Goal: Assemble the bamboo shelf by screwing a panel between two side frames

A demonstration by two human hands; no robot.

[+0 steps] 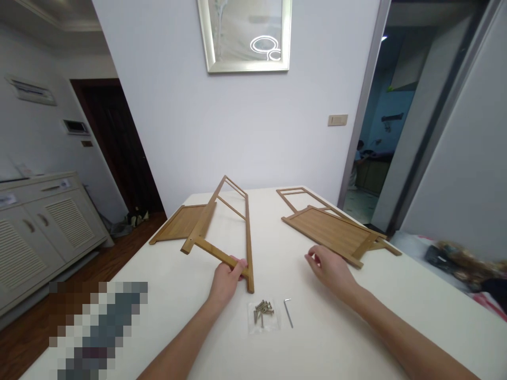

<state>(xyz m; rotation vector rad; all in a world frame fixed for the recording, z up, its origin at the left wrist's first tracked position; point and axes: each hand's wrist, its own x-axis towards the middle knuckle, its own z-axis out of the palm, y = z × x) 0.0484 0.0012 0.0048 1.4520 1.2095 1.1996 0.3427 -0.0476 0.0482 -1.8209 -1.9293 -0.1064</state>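
Observation:
My left hand (226,277) is closed around the lower rail of a brown wooden frame (214,252), near its right corner. The frame is tilted, with its long side bars running away from me and thin crossbars at the far end. My right hand (330,266) is above the table, loosely curled with a gap between thumb and fingers, and nothing shows in it. A slatted wooden panel (328,229) lies close beyond it. Between my forearms are a clear bag of screws (263,311) and a small hex key (288,312).
A second wooden panel (182,221) lies on the white table (269,253) at the left. Another wooden frame (293,199) sits partly under the right-hand panel. A pixelated patch (106,327) covers the front left. A wall and a framed picture (249,67) stand beyond.

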